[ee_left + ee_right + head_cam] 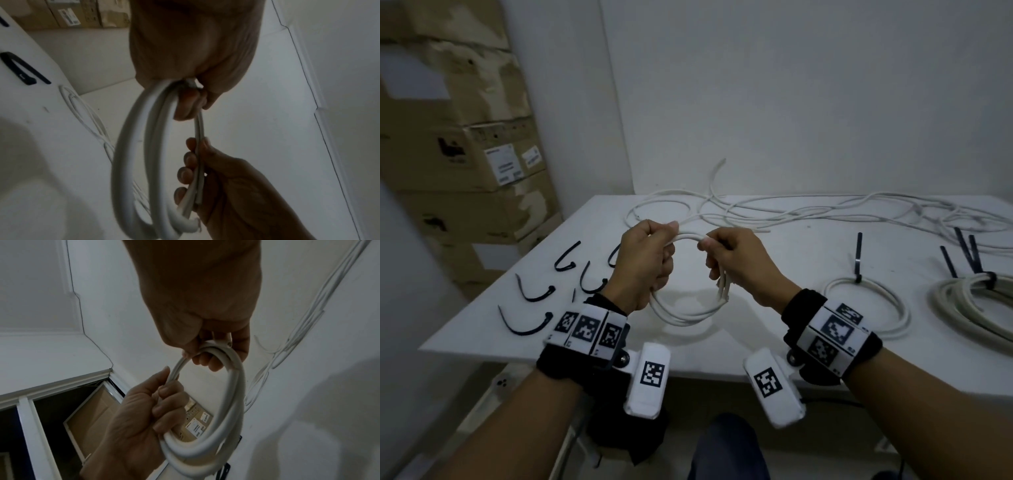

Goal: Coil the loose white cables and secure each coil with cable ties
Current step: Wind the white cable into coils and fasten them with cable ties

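Both grips are clamped on one small coil of round white cable (pixel 688 308), the left hand (pixel 645 263) and right hand (pixel 736 260) holding it untied above the white bench (pixel 791 342). Right of it lie two tied white coils (pixel 866 305); behind it loose white cable (pixel 825 212) awaits coiling, and left of it spare black cable ties (pixel 534 291). Left of the bench, brown cardboard boxes (pixel 465 154) stand stacked against a plain white wall.

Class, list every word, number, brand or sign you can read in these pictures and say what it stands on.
No text can be read.
White labels on the cardboard boxes: print too small and blurred.
Dark logo on one box: illegible.
Wrist bands: black-and-white square code patterns; tiny characters beside them unreadable.
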The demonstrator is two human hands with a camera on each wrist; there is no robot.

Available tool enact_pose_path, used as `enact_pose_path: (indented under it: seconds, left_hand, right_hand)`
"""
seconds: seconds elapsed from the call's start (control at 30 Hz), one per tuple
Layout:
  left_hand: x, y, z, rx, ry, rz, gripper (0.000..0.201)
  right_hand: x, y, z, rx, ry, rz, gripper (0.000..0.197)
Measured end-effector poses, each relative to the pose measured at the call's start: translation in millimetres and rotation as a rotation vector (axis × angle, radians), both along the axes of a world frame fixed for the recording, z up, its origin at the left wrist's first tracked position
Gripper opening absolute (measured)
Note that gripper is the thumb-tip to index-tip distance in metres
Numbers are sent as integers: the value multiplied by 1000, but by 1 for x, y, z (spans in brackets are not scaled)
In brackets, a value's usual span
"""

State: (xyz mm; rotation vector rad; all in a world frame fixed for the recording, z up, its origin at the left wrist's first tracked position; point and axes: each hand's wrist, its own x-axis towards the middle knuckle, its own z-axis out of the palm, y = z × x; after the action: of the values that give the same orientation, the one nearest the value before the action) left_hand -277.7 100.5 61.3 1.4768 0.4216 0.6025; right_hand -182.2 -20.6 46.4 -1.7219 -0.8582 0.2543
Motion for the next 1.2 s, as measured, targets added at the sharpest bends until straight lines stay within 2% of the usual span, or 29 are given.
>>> enact_pose_path:
  seconds: [0.1,0.27,0.37,0.47,0.53,0.6,0.67,0.73,0.8,0.87,0.93,1.0,1.07,1.2]
  left_hand:
    - [-6,13,0,-34,26,22,21]
    - [-18,35,-3,-103,21,-71,17]
    - [-28,50,-4,-137,74,-61,22]
    - [-38,66,-2,-141,121,-19,25]
    - [-45,77,0,-129,146,12,25]
    - [-52,86,3,-113,153,33,25]
    - [-59,94,6,-106,156,50,24]
    - [-64,99,8,-100,164,65,24]
    - [-68,103,8,-86,176,83,25]
    - [-70,102,7,-66,195,91,25]
    - [-68,99,6,-38,221,87,24]
    - [-66,96,6,-6,248,70,21]
    - [-64,92,7,-3,252,46,17]
    - [-63,87,10,-17,188,40,16]
  right_hand:
    - [-3,7,-4,-7,38,45,21]
    - [-8,26,-12,50,122,67,21]
    - [-14,36,-16,33,175,173,31]
    - [-6,48,-15,17,302,241,39]
    - [4,62,-14,-89,293,257,29]
    - [9,78,-13,-292,133,289,21]
    - [5,92,-11,-491,10,393,21]
    - [-3,99,-8,-604,-18,494,26]
    - [-10,102,-3,-527,14,510,24]
    - [-16,101,6,-324,52,478,27]
    - [-24,102,18,-207,21,499,32]
    - [-33,104,26,-224,-78,558,32]
    - [-40,106,27,-263,-108,539,26]
    - [-45,109,17,-93,93,458,20]
